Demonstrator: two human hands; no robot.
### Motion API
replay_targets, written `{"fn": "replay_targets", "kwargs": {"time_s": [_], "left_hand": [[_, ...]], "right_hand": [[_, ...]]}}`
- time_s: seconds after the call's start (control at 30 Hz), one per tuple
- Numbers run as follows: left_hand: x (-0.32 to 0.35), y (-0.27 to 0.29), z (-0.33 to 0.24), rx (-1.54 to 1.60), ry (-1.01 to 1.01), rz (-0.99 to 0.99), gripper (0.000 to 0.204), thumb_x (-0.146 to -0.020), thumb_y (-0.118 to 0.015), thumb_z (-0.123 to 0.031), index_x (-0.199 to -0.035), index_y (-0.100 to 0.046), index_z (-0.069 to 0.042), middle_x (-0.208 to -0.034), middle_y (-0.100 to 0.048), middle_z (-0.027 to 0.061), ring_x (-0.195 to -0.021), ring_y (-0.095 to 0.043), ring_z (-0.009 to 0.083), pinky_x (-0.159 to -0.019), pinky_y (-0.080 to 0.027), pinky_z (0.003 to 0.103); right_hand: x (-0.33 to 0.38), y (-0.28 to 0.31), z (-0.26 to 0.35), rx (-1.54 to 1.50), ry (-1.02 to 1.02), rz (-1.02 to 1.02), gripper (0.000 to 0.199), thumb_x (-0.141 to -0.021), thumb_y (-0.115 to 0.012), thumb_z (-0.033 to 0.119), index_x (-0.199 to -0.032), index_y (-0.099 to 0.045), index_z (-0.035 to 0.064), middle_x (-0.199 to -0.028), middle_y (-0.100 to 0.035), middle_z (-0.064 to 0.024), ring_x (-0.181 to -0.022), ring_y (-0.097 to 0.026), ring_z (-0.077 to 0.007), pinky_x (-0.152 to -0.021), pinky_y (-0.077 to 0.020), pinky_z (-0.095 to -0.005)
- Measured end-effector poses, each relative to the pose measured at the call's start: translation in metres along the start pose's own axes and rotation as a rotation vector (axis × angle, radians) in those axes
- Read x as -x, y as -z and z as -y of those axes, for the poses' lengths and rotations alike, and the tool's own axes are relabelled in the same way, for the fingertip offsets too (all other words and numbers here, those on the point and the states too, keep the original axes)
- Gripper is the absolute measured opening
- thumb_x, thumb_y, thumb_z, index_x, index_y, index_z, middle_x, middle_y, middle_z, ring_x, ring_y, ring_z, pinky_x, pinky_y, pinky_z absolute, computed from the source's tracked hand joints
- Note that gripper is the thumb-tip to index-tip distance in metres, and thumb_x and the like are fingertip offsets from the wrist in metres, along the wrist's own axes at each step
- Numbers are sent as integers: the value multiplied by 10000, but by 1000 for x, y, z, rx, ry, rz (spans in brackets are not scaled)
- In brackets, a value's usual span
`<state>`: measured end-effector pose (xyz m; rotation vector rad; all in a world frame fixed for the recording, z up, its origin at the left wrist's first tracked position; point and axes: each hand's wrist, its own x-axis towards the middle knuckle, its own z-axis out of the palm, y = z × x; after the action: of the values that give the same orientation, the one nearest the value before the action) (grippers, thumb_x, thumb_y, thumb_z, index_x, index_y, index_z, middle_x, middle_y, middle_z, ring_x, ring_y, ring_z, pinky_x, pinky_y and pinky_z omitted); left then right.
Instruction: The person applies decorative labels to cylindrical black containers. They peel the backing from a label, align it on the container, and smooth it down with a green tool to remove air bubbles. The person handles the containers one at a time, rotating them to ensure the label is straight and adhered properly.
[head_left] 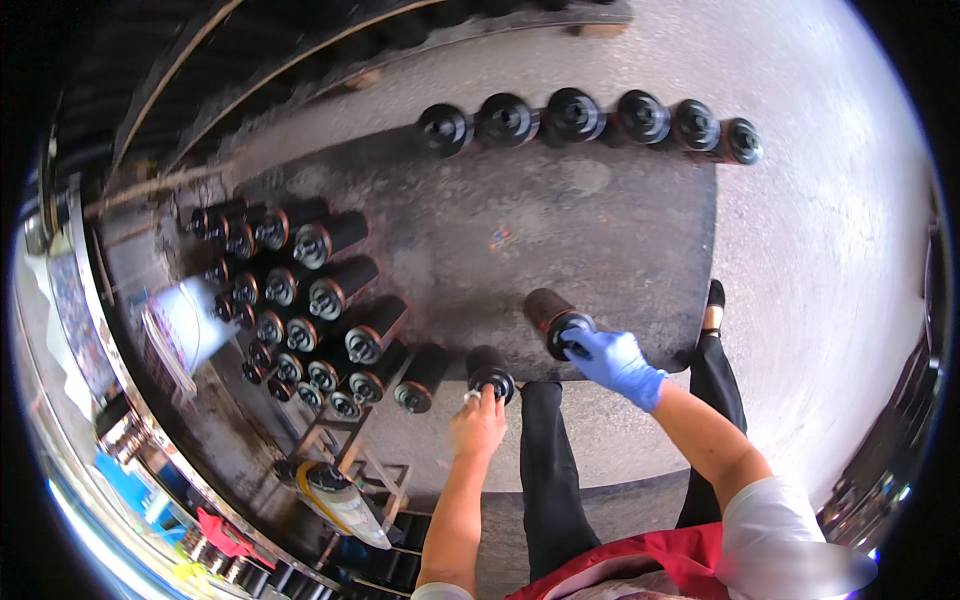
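Note:
My right hand [618, 366], in a blue glove, grips the stepped round end of a black cylinder [547, 307] that leans on the dark tabletop near its front edge. My bare left hand [478, 425] reaches up to a second black cylinder [487, 358], a little to the left. Its fingers close on the small raised middle of that cylinder's end, and something small and white shows beside them. How far the fingertips wrap around is hidden.
Several similar cylinders [330, 297] with coppery rims stand packed on the table's left. Another row [574, 115] lines the far edge of the table [480, 200]. Left are a white bucket [195, 320] and a metal frame [375, 455] below the table.

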<state>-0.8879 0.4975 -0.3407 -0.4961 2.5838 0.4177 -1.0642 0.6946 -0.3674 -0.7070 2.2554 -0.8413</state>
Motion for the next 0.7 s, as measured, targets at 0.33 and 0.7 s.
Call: {"fn": "replay_targets", "kwargs": {"time_s": [0.33, 0.7], "left_hand": [[-152, 42, -213, 122, -285, -106, 323, -831, -638, -225, -1114, -612, -71, -802, -633, 219, -658, -642, 382, -588, -527, 452], [-259, 28, -350, 106, -403, -137, 230, -835, -623, -196, -992, -547, -46, -829, -623, 217, -688, -652, 381, -599, -529, 478]], "right_hand": [[31, 174, -146, 154, -211, -462, 163, -830, -627, 172, -989, -595, 158, -646, -629, -138, -538, -622, -327, -483, -488, -431], [5, 223, -228, 140, -319, -526, 237, -831, -631, 255, -1060, -601, 202, -676, -640, -140, -607, -638, -341, -553, -506, -437]]}}
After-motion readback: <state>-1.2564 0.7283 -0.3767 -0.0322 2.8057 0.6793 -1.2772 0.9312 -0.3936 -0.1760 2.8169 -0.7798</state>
